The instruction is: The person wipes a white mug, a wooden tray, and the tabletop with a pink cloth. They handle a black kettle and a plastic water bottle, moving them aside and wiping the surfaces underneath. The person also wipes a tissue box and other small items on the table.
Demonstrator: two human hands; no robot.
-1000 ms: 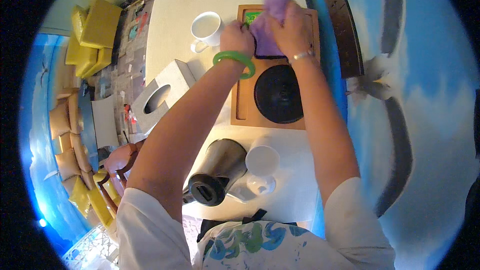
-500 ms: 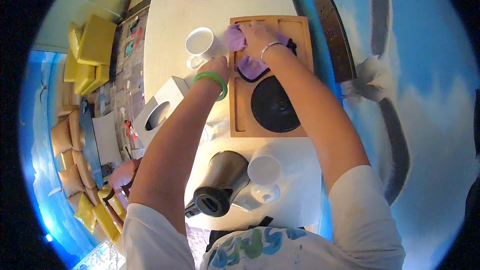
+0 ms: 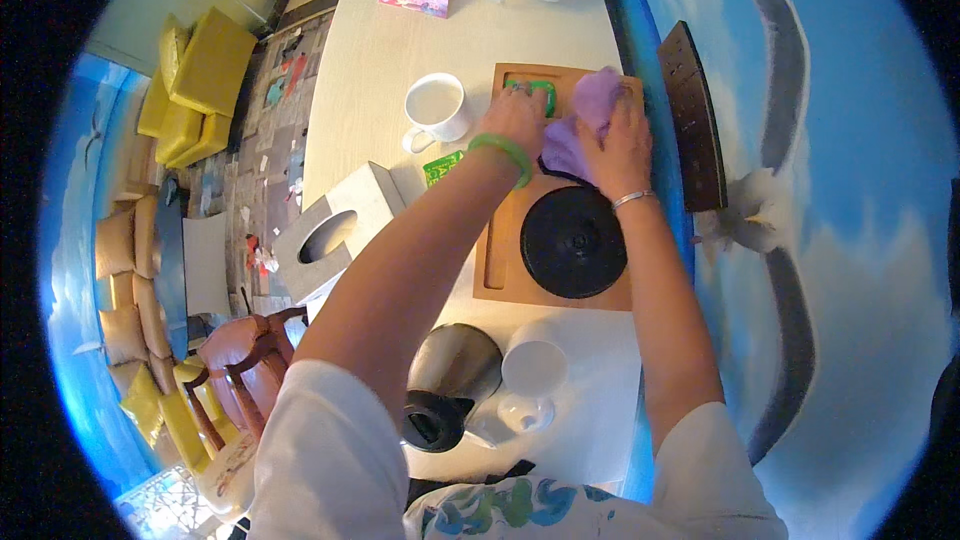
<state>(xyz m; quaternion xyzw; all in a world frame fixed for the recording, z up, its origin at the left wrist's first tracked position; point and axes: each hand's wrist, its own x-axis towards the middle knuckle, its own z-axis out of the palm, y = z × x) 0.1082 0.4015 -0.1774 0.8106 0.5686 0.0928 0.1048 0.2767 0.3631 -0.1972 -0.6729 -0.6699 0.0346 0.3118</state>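
A: Where is the purple cloth (image 3: 597, 98)?

B: Upper right of centre, over the upper part of the wooden tray (image 3: 508, 290). The right hand (image 3: 624, 155) has its fingers closed on it, so that hand is plainly the nearer one.

A: Which way does the cloth lie?

B: It's bunched, with its visible length slanting from upper right to lower left. One lump stands up beyond the right fingertips; the rest spreads to the left of that hand, toward the left one. Its dark edge comes close above the black round plate (image 3: 572, 240).

A: And the left hand (image 3: 513, 122)?

B: Left of the cloth, at the tray's upper left compartment. Its fingers are bent over a green item (image 3: 543, 95), which shows just to their right. Whether they grip it or only touch it, I can't tell.

A: Anything else near that arm?

B: A green packet (image 3: 443, 168) on the table (image 3: 375, 50), partly behind the forearm, and the white mug (image 3: 437, 105) above that, left of the hand.
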